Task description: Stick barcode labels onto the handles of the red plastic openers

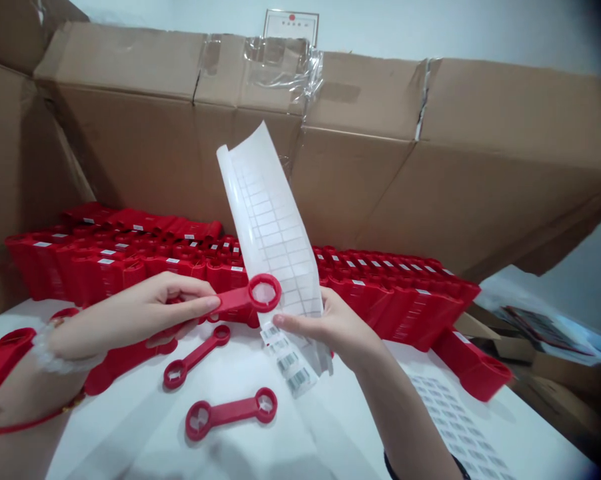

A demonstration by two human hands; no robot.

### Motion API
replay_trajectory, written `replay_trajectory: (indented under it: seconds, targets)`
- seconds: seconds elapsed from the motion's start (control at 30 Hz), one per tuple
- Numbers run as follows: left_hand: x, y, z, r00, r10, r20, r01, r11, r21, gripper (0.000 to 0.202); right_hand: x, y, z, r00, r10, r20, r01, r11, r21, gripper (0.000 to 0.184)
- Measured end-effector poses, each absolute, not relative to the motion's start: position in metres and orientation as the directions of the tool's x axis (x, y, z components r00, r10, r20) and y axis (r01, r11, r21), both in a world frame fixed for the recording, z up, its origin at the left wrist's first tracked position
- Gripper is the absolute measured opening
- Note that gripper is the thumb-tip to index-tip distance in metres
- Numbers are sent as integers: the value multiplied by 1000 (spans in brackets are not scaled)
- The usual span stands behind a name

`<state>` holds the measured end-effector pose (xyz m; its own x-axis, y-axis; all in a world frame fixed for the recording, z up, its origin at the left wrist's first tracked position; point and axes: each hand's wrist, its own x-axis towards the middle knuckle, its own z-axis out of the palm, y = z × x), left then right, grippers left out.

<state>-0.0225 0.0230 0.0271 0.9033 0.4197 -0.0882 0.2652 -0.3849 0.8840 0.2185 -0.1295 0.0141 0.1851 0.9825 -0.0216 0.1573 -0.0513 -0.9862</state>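
The single view looks out from the person's own head, facing forward and down across the table point(145, 437). It is near enough that the left hand point(165, 313) and the right hand point(333, 327) reach in from the near left and near right and sit around the middle. The near part of the table is seen from above, at a slant. Past it the view takes in the cardboard point(360, 167) at the far side and, higher up, the wall point(405, 30). The right margin is dark and soft, so detail there is hard to judge.
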Motion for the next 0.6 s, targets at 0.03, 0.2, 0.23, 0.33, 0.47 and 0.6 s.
replay_trajectory:
  seconds: [0.03,0.2,0.23,0.33,0.47,0.6]
  targets:
    - [-19,22,26,905,413,-100,275,-391,878,28,216,-129,14,157,987,-18,154,-42,-987,40]
    - [-9,21,22,911,401,-99,295,-463,836,26,210,-133,17,47,997,58,203,48,-978,39]
    - [-8,20,22,912,397,-101,300,-480,824,27,209,-133,18,21,998,64,208,59,-976,39]
    - [-8,15,21,919,384,-90,303,-541,784,26,206,-133,18,0,1000,28,246,27,-969,37]
    - [-8,10,20,910,413,-29,296,-600,743,24,201,-127,12,139,990,-3,239,-36,-970,39]
    - [-7,11,20,874,484,-37,355,-584,730,26,197,-121,8,247,968,-31,203,-84,-976,43]
